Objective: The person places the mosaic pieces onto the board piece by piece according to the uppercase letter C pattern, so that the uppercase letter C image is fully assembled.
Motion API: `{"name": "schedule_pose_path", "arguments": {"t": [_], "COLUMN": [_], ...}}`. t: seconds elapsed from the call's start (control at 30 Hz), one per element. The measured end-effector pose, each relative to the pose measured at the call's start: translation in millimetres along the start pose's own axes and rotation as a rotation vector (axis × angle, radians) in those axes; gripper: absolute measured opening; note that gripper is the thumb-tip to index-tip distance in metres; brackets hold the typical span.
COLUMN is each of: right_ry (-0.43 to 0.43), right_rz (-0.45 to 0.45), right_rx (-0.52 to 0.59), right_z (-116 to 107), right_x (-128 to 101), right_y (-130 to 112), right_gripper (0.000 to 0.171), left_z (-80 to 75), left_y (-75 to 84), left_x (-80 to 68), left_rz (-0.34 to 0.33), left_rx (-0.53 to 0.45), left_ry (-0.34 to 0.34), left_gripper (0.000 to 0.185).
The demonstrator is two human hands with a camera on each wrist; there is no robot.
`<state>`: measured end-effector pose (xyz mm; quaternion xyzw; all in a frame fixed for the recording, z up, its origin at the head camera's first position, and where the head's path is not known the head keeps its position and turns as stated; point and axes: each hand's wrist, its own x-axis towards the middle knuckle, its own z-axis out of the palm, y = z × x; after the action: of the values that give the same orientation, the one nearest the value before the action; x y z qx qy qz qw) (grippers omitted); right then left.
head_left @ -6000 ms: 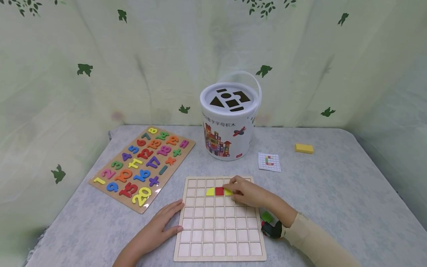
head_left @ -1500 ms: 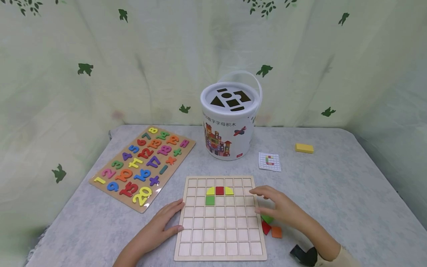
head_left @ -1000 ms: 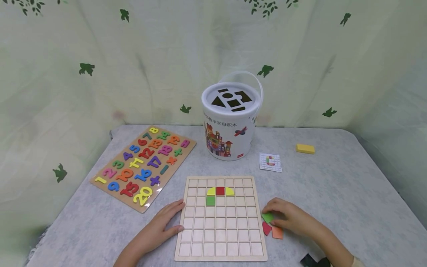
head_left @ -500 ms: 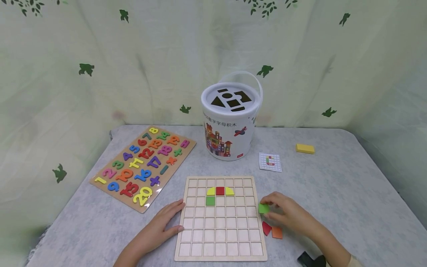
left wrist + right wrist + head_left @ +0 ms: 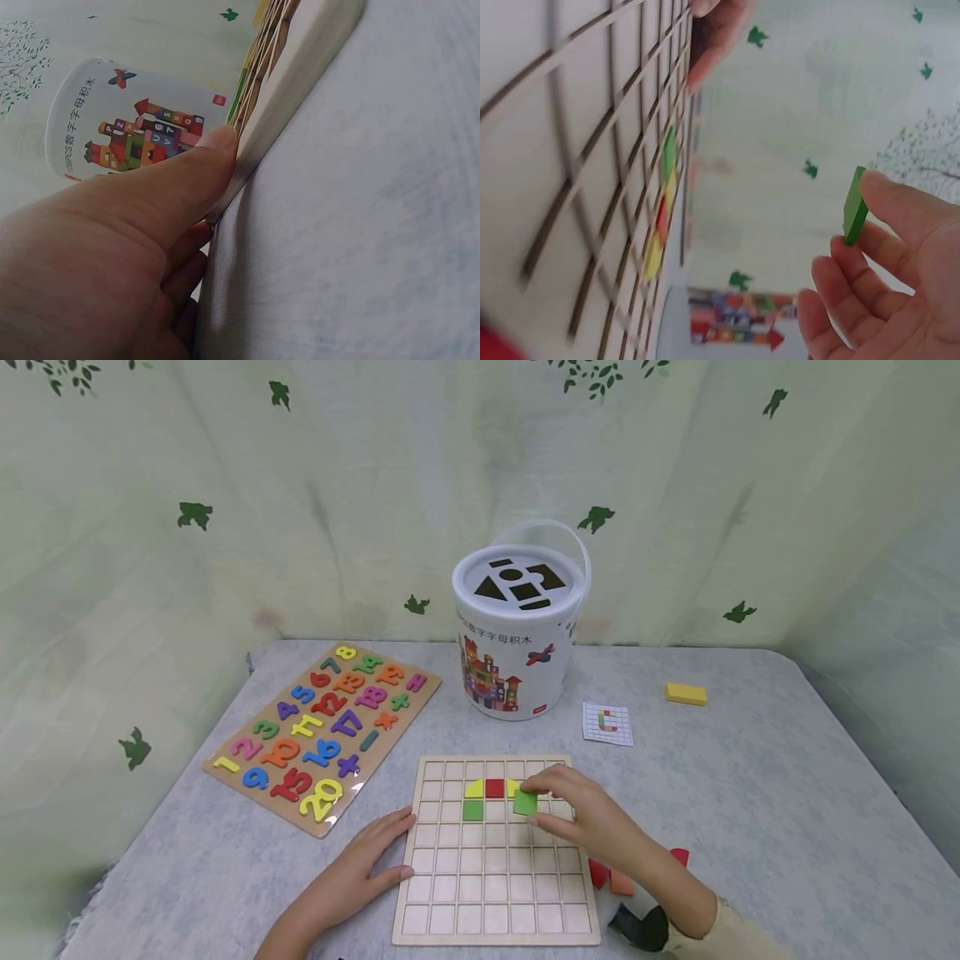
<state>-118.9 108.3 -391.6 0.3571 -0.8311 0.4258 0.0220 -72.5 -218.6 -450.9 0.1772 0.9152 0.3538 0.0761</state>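
A wooden grid board [image 5: 495,927] lies at the front of the table. In it sit a yellow quarter-round tile [image 5: 474,790], a red square tile [image 5: 495,788], a second yellow tile partly hidden by fingers, and a green tile [image 5: 473,811] below the first yellow one. My right hand [image 5: 600,822] pinches another green square tile [image 5: 525,802] between thumb and finger; the right wrist view shows that green tile [image 5: 855,206] held clear of the board. My left hand [image 5: 360,868] rests against the board's left edge, its thumb [image 5: 202,161] touching the rim.
Red tiles [image 5: 597,873] and an orange tile [image 5: 621,882] lie right of the board, partly under my right arm. Behind stand a white bucket [image 5: 517,660], a pattern card [image 5: 607,724] and a yellow block [image 5: 686,694]. A number puzzle board [image 5: 322,735] lies at left.
A green tile has been set below the left yellow one. My right hand then took another green tile from beside the board and carried it left over the grid. My left hand stays put.
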Motion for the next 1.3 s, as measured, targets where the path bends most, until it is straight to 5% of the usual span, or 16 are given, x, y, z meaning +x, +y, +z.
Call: {"name": "schedule_pose_path", "arguments": {"t": [0.37,0.57,0.8,1.3], "right_ry": [-0.021,-0.105,-0.230,-0.263], "right_rz": [-0.008,0.096,0.138,0.081], "right_rx": [0.067,0.083,-0.010,-0.081], "right_z": [45,64,72,73], "right_x": [33,35,31,30], "right_y": [-15,-2,14,21], "right_gripper": [0.034,0.027,0.025,0.019], "left_z": [-0.9,-0.9,-0.1,0.3], "left_y": [-0.5,0.0,-0.6,-0.3], "left_x": [0.5,1.3,0.6,1.1], "left_rz": [0.017,0.007,0.010,0.014], "left_rx": [0.016,0.024,0.016,0.023], "left_ry": [0.009,0.003,0.001,0.004], "left_gripper": [0.064,0.064,0.064,0.065]}}
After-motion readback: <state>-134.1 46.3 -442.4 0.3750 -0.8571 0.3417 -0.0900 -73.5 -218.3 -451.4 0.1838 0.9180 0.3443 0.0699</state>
